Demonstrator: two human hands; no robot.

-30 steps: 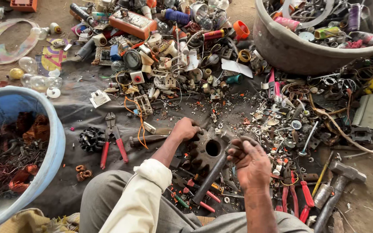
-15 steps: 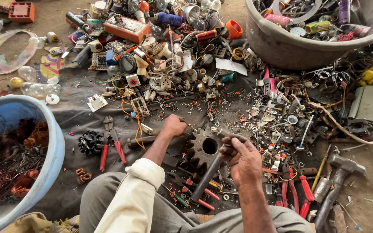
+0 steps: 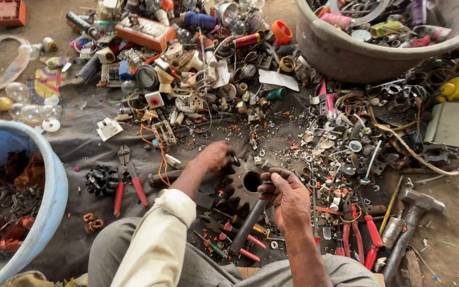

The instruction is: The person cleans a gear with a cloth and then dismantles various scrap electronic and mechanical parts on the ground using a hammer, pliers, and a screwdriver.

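Observation:
A dark toothed metal gear (image 3: 246, 183) with a round centre hole lies on the grey cloth in front of me. My left hand (image 3: 216, 155) is closed on its left rim; the cream sleeve runs down from it. My right hand (image 3: 288, 196) touches the gear's right side, and its fingers are curled around a small piece that I cannot make out. A dark metal rod (image 3: 248, 226) slants down from under the gear toward my knees.
Red-handled pliers (image 3: 128, 178) and a black finned part (image 3: 101, 179) lie left. A blue tub (image 3: 49, 207) of copper wire stands at far left, a grey tub (image 3: 346, 53) of scrap at top right. A hammer (image 3: 407, 223) and more red-handled pliers (image 3: 359, 236) lie right. Scattered scrap covers the cloth.
The view has shifted slightly. Both hands stay on the gear; my left hand has slid a little along its rim and my right hand has drawn closer to the centre hole.

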